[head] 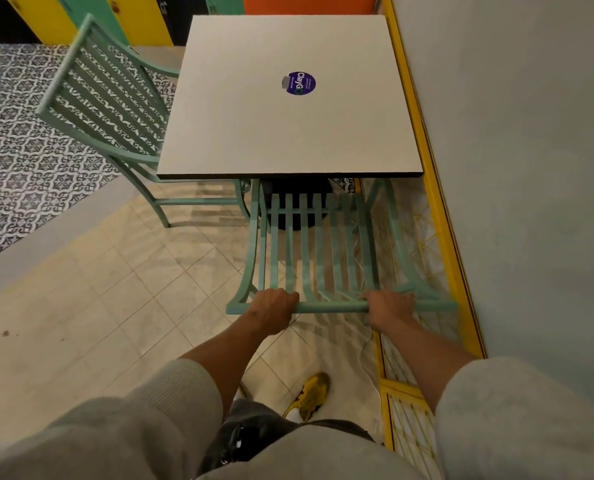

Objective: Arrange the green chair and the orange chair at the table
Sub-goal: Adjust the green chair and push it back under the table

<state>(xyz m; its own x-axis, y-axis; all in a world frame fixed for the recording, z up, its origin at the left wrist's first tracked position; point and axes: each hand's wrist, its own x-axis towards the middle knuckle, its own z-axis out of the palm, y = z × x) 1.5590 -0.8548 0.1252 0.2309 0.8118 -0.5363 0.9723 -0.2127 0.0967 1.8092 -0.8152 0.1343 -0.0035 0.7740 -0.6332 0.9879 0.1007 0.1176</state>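
Both sets of fingers are curled over the top rail of the near green chair (318,251), the left hand (275,309) clenched toward the rail's left end and the right hand (389,308) toward its right. That spread grip likely keeps the chair square while it is steered under the table (290,98). The chair's seat is already hidden beneath the near edge of the table, with only the slatted back showing. A second green chair (105,95) stands at the table's left side, angled rather than square. The orange chair (309,3) shows only as an orange patch beyond the far edge. A round purple sticker (299,83) at the table's centre reads "ClayG"; its smaller print is illegible.
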